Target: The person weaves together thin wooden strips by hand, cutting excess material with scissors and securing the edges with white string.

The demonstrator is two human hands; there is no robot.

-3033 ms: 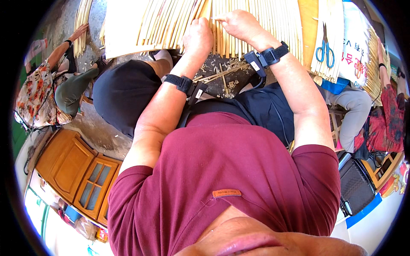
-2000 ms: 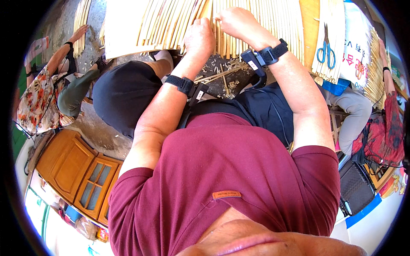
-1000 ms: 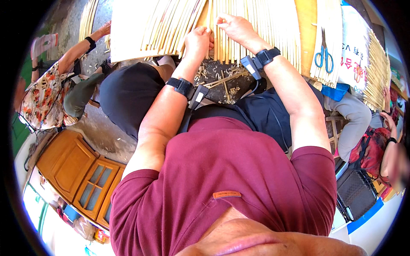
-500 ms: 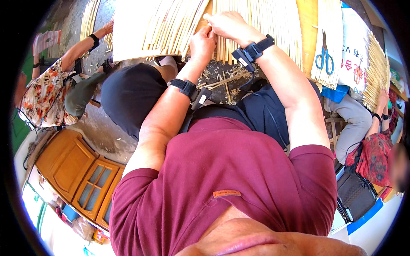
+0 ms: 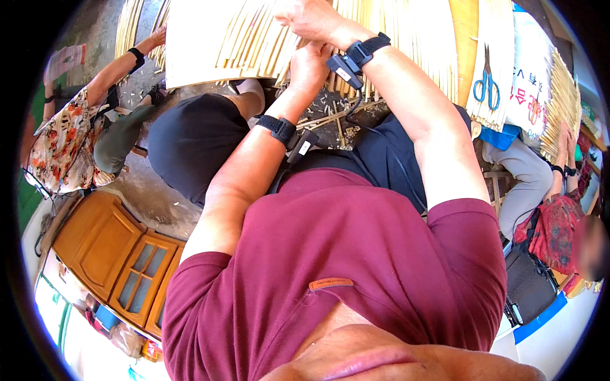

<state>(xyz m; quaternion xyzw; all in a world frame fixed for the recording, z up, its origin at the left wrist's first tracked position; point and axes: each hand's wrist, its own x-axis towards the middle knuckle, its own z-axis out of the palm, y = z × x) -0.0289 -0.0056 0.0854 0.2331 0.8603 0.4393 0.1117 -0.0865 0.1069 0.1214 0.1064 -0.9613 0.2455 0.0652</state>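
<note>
pale sticks (image 5: 426, 57), ends by the near edge, beside bare tabletop (image 5: 466, 51)

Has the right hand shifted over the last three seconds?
Yes: the right hand has moved left, farther from the blue-handled scissors, and now sits just above the left hand in the picture.

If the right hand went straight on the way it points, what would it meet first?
Pointing left, the right hand would probably meet the row of thin pale sticks just beyond it; a single view leaves its height unclear, so it might pass over them.
</note>
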